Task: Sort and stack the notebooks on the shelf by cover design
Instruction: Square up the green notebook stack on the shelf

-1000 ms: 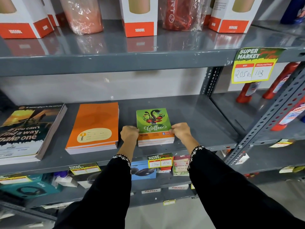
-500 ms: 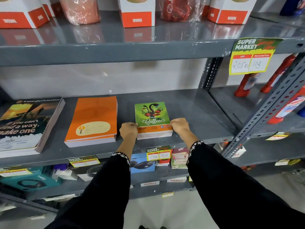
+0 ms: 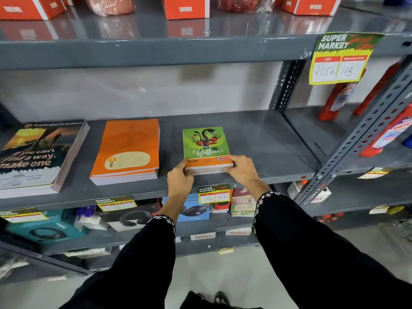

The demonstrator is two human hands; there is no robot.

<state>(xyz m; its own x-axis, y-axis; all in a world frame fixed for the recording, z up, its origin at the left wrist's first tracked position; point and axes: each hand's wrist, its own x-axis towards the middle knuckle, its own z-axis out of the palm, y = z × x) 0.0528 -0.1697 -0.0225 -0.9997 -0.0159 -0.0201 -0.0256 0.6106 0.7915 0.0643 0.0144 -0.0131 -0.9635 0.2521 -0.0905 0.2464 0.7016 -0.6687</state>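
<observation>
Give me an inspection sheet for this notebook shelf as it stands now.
Surface: grey metal shelf, bare right of the stacks.
Job's things: three separate stacks lying flat: green Coffee notebooks, orange notebooks, dark "make one" notebooks at far left.
Clutter: nothing seen on this shelf.
Grippers: left hand and right hand grip the Coffee stack's near corners.
Cables: nothing seen.
Surroundings: red-and-white 1000ML boxes above; headphone boxes below; yellow price tag upper right; red bottles in the right bay.
</observation>
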